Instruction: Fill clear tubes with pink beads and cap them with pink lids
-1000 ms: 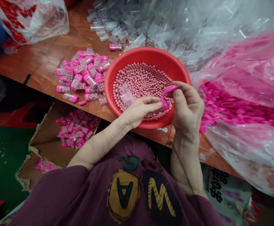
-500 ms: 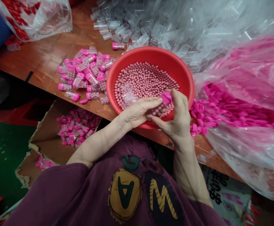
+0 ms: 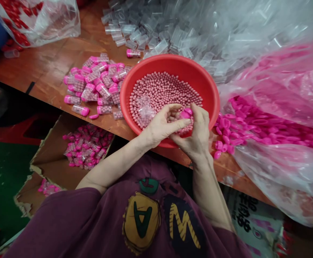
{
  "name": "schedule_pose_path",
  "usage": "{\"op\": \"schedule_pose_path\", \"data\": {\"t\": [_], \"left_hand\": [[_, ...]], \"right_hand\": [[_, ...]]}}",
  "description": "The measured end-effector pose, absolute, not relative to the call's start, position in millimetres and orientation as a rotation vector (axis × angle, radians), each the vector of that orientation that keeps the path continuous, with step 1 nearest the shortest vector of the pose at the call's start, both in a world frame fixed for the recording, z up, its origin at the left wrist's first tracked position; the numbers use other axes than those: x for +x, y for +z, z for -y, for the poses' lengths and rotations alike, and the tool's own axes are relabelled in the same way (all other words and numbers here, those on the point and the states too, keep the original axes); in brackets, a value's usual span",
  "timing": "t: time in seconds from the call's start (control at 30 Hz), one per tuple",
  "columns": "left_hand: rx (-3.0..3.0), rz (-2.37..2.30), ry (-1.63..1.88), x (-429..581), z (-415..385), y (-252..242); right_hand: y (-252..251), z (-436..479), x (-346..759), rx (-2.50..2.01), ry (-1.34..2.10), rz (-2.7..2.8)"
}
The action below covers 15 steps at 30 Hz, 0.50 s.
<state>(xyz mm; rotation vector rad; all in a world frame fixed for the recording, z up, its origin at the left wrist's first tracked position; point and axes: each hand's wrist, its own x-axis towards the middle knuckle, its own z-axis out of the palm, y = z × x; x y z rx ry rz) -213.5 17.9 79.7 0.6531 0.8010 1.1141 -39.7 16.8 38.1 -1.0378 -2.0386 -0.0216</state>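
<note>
Over the front part of a red basin [image 3: 169, 61] full of pink beads [image 3: 162, 87], my two hands meet around one small clear bottle. Its pink cap [image 3: 186, 113] shows between my fingers; the body is mostly hidden by my left hand. My left hand [image 3: 162, 125] has fingers and thumb wrapped round the bottle. From the other side my right hand [image 3: 198, 134] curls with its fingertips against the cap and its thumb low by the bottle. Clear empty tubes [image 3: 146, 114] lie on the beads at the basin's left.
Capped bead bottles [image 3: 93, 79] are heaped left of the basin. Behind it spreads a large pile of clear tubes [image 3: 162, 39]. Loose pink caps [image 3: 253, 125] spill from a plastic bag at right. A cardboard box [image 3: 49, 150] below the table edge holds more bottles. A bag of red pieces [image 3: 65, 21] stands at back left.
My left fingers have shifted up around the bottle, and the thumb now lies across below the cap. The cap sits slightly further left. The whole view has moved slightly.
</note>
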Motion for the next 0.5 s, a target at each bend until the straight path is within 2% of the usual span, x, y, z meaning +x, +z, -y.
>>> {"op": "schedule_pose_path", "data": {"t": [0.17,0.5], "left_hand": [[0.851,-0.811,1.238,-207.3,-17.7,67.8],[0.549,-0.921,1.110,-205.9,-17.8,82.6]], "right_hand": [[37.8,-14.5,-42.3,-1.173,0.017,2.089],[49.7,-8.1,-47.0,-1.311,0.183,2.086]]}}
